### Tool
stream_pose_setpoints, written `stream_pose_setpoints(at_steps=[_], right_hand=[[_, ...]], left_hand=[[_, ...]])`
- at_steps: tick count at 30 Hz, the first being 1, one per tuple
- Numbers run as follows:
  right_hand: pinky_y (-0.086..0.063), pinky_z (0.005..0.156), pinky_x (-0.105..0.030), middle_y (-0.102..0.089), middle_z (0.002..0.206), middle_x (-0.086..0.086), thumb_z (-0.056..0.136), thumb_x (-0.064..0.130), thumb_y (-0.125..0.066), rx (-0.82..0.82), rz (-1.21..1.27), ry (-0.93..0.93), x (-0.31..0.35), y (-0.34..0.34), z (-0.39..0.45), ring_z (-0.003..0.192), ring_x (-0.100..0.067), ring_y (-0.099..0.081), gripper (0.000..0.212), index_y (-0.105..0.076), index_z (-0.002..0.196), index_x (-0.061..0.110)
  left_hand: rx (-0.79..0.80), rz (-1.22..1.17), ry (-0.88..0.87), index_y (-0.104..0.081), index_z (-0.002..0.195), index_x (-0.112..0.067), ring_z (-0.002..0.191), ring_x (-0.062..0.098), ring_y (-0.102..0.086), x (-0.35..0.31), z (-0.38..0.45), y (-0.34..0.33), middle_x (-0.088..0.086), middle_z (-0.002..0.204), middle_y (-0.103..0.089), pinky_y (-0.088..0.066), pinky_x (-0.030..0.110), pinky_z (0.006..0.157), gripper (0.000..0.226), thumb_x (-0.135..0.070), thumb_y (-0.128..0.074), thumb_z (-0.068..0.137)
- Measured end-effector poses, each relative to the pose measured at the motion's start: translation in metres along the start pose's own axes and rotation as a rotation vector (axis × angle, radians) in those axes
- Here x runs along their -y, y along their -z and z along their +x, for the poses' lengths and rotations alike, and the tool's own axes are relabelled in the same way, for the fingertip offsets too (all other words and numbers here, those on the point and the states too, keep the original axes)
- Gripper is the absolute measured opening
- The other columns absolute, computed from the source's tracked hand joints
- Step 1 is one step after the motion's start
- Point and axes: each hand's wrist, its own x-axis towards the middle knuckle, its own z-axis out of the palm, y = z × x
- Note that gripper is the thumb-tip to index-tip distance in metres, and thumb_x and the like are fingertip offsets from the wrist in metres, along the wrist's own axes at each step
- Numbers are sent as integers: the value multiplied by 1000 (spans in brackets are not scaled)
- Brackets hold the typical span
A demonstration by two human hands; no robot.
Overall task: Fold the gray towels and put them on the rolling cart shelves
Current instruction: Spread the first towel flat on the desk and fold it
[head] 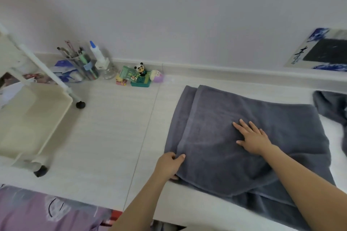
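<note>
1. Gray terry cloth, a partly folded towel (244, 137), lay spread on the white surface (187, 202) at the right of the scene, its doubled layers showing as two stepped edges along its left side.
2. Its long axis ran from the far left corner toward the near right, where the cloth drooped over the near edge of the surface.
3. At the towel's near left corner the left hand (170, 165) had its fingers curled around the edge, the thumb on top and the rest tucked beneath, pinching the cloth.
4. Flat on the middle of the towel lay the right hand (251, 137), palm down, fingers straight and spread, pointing toward the far left.
5. That corner was the part nearest either hand, so the next fold probably turned on the left hand carrying it rightward across the cloth while the right hand pinned the middle; this is a judgement only.
6. Both forearms reached in from the near edge, the right one crossing over the drooping part of the towel.
7. At the far right, a second crumpled gray towel (330, 107) waited, well apart from the hands.
8. Well to the left stood the cream plastic rolling cart (56, 118) on black casters, its visible shelf holding no towel, so I judged the task to be at an early stage.
</note>
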Motion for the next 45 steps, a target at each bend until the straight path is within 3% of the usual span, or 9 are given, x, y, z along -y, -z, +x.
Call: stream_pose_setpoints(at_steps=[6, 10, 16, 20, 27, 33, 37, 40, 45], right_hand=[[-19, 114, -41, -1, 159, 0, 96, 27, -44, -132, -46, -28, 9, -5, -17, 145, -27, -8, 67, -4, 150, 35], [-21, 110, -35, -27, 151, -2, 94, 24, -46, -297, 60, 144, 37, -30, -43, 135, -24, -25, 55, -29, 146, 30], [-34, 88, -10, -56, 111, 20, 79, 63, -54, -172, 708, 434, 117, -50, -89, 105, -1, -46, 51, -60, 119, 31], [-44, 72, -11, -66, 90, 20, 82, 40, -68, -286, 1025, 233, 143, -54, -91, 85, 6, -58, 20, -65, 100, 30], [-42, 60, -26, -64, 67, 5, 86, 39, -62, -380, 1132, 9, 152, -62, -88, 63, -6, -56, 22, -66, 76, 20], [-25, 54, -24, -32, 55, 11, 94, 32, -53, -408, 1262, -130, 146, -57, -88, 51, -3, -31, 39, -37, 62, 17], [-28, 55, -27, -34, 57, 5, 95, 31, -51, -722, 1390, -273, 148, -36, -99, 55, -7, -35, 41, -38, 61, 13], [-25, 49, -22, -31, 51, 8, 94, 33, -53, -981, 1280, -137, 165, -22, -109, 49, -4, -32, 42, -33, 58, 24], [-38, 60, -29, -64, 75, -1, 94, 44, -48, -539, 828, 30, 201, -50, -77, 70, -18, -58, 31, -63, 91, 18]], left_hand=[[-207, 77, -71, -53, 79, -13, 81, 23, -56, -6, -8, -23, 1, 78, -56, -53, 37, 78, 25, -32, -51, 95], [-271, -47, -84, -55, 80, -14, 78, 17, -54, -10, -17, -20, 4, 85, -60, -43, 30, 70, 22, -30, -50, 95], [52, -443, -19, -66, 95, -5, 85, 27, -69, -33, -21, 6, 15, 95, -70, -58, 35, 71, 21, -24, -57, 93], [256, -238, -40, -67, 101, -9, 81, 22, -69, -47, -2, 27, 10, 91, -72, -57, 30, 71, 23, -25, -51, 96], [237, -132, 15, -61, 108, -5, 89, 28, -68, -87, 61, 25, 14, 103, -68, -58, 38, 75, 41, -42, -54, 92], [148, -94, -92, -60, 115, -1, 95, 29, -64, -138, 102, 3, 13, 109, -66, -54, 36, 84, 51, -39, -69, 83], [180, -157, -276, -63, 108, -2, 89, 24, -60, -175, 92, -1, 10, 97, -64, -51, 36, 82, 22, -16, -55, 92], [-27, -229, -575, -61, 81, -9, 74, 14, -53, -187, 74, 17, 5, 81, -60, -45, 29, 68, 20, -10, -43, 90], [-212, 234, -436, -52, 76, -9, 76, 26, -49, -131, 106, 52, 3, 75, -51, -33, 30, 63, 19, -12, -41, 91]])
